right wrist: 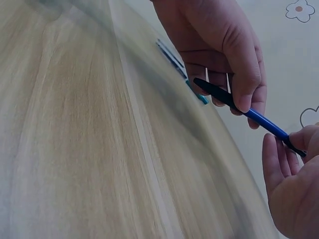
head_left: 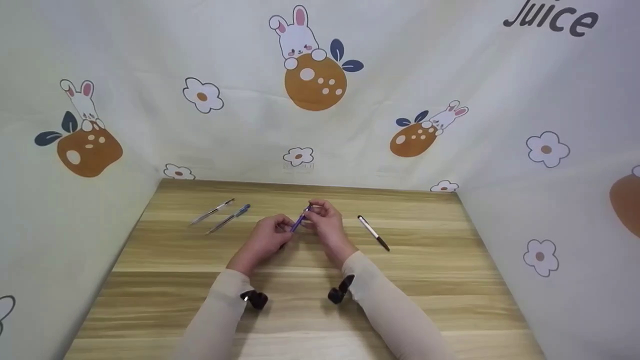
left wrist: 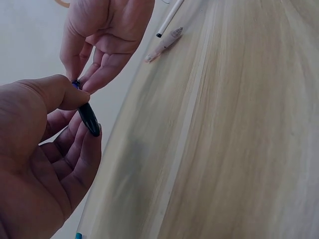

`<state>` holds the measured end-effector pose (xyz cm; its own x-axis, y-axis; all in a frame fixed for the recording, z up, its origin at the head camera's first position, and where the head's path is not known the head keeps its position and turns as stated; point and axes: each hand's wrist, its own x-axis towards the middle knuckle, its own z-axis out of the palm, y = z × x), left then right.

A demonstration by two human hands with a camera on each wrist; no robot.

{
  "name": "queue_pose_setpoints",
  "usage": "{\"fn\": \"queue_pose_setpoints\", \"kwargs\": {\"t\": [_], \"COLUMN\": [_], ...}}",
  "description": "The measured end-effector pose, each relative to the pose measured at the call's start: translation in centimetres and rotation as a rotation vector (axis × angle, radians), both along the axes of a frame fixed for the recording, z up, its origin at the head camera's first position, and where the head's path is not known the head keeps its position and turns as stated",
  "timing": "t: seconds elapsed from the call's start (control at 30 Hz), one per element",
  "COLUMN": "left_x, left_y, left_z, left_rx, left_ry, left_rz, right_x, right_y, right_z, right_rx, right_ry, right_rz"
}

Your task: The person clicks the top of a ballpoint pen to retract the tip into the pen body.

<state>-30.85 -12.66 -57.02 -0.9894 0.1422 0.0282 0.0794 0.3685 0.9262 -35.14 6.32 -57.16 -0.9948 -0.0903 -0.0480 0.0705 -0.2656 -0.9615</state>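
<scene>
A blue pen (head_left: 299,221) with a black grip section is held in the air between both hands. My left hand (head_left: 267,237) pinches it between thumb and fingers near the black section, which tapers past the thumb in the left wrist view. At the other, dark end, my right hand (head_left: 325,223) pinches the pen with thumb and fingertips. The blue barrel (right wrist: 266,123) shows between the two hands in the right wrist view. Part of the pen is hidden behind fingers.
Left of the hands, a clear pen (head_left: 212,212) and a clear pen with blue parts (head_left: 229,219) lie side by side on the wooden table (head_left: 425,300). To the right lies a white pen with black ends (head_left: 373,232). Patterned cloth walls (head_left: 240,135) border the table.
</scene>
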Motion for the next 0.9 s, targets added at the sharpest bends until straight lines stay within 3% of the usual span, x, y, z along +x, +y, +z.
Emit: {"fn": "queue_pose_setpoints", "kwargs": {"t": [0.27, 0.57, 0.9], "left_x": [0.1, 0.0, 0.1], "left_y": [-1.5, -3.8, -6.3], "left_z": [0.0, -0.4, -0.5], "left_rx": [-0.057, -0.207, -0.366], "left_ry": [-0.007, 0.013, 0.075], "left_rz": [0.041, 0.08, 0.094], "right_x": [0.2, 0.8, 1.7], "right_y": [0.4, 1.1, 2.4], "right_z": [-0.3, -0.2, -0.1], "right_rx": [0.009, 0.098, 0.278], "right_ry": [0.014, 0.033, 0.186], "right_rz": [0.02, 0.082, 0.205]}}
